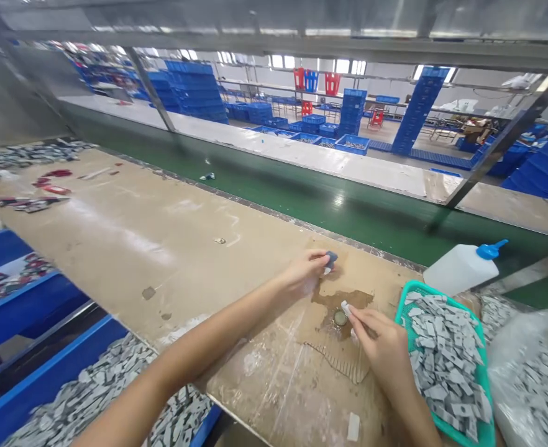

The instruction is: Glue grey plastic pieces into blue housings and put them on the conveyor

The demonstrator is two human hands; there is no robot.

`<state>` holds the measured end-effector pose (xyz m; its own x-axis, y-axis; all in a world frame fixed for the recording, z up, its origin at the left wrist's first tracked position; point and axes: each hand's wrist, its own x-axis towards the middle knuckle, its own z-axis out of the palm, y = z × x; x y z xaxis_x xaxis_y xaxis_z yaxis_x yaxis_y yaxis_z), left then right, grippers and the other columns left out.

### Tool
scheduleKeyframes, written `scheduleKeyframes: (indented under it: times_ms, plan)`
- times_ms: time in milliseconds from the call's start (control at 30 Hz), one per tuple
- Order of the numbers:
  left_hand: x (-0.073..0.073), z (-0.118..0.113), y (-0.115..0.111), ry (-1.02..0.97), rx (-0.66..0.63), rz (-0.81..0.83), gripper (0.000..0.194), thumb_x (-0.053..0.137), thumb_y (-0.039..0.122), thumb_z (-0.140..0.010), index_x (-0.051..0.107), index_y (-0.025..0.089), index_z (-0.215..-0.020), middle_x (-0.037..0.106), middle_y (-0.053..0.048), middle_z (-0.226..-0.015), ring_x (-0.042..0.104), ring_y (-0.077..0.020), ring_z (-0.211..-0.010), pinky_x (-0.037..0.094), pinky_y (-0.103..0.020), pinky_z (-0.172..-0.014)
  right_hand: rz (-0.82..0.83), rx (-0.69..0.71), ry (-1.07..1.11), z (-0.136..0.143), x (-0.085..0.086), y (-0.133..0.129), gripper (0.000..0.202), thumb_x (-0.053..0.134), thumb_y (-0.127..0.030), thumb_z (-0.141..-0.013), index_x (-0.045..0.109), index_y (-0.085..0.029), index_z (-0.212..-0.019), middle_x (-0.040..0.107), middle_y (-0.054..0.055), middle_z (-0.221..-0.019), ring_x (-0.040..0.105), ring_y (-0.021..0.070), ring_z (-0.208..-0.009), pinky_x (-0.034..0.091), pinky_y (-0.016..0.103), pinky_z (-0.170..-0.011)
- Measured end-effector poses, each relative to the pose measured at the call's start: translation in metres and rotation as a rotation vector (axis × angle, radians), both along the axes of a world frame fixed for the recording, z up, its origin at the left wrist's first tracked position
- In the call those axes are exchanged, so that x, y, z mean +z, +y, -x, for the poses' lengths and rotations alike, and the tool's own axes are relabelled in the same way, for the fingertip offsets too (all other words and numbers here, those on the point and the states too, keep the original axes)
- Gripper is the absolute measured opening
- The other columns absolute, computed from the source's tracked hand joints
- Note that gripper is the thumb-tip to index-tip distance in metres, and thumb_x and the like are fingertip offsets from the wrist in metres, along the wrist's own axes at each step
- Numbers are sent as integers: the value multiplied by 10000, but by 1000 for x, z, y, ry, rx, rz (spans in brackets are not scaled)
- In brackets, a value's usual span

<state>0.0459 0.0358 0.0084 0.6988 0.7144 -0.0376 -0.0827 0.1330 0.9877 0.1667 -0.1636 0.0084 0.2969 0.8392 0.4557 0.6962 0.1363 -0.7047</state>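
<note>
My left hand pinches a small dark blue-grey piece above the table. Closer to me, my right hand grips a small pale grey flat piece between thumb and fingers. Just below that piece, a small round greenish dish sits on a dark wet-looking patch of torn cardboard. To the right of my right hand stands a teal basket heaped with similar pale grey pieces. A single pale piece lies near the table's front edge.
Behind the basket, a white bottle with a blue nozzle leans over. A clear plastic bag of grey pieces stands far right. Blue crates of pieces sit lower left. A green conveyor belt runs behind the table.
</note>
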Motion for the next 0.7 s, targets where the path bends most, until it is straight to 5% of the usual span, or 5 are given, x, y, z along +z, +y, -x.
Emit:
scheduleKeyframes:
  times_ms: [133,300,700]
  plan:
    - [-7,21,-33,43,-8,164,427,864,427,-615,703,138,-884,729,-63,-773,661,-142,-672,510,-247,-665,-22,-50,87,2,12,-1,192,621,-254,-921,787,-243,-1019,786,55,-940,746,184,-816,609,269,-705]
    - [-6,20,-51,70,-153,133,195,782,175,-625,738,152,-813,750,-32,-779,667,-141,-710,520,-253,-719,-29,-64,118,3,22,-4,198,645,-240,-909,778,-259,-1054,782,42,-947,729,171,-833,595,281,-737]
    - [3,22,-65,75,-215,264,206,743,65,-590,748,153,-776,754,-24,-742,673,-131,-671,530,-240,-678,-40,-1,35,3,22,-6,204,639,-210,-912,782,-275,-1042,761,49,-908,715,168,-807,590,295,-730]
